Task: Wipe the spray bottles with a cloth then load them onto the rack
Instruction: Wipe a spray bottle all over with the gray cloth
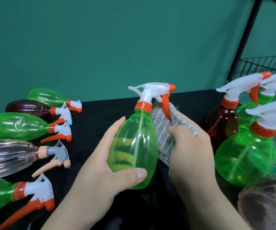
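Head view: left hand [104, 160] curls round an upright green bottle [134, 146], thumb across its lower front and fingers behind. Right hand [192, 146], at the bottle's 3 o'clock, grips a grey cloth [163, 130] pressed to the bottle's side below the orange trigger. Beneath is the black surface [109, 110]. Five lying bottles [19, 127] are at 9 o'clock, standing bottles [245, 156] at 3 o'clock, and the wire rack [267, 63] at 1 o'clock.
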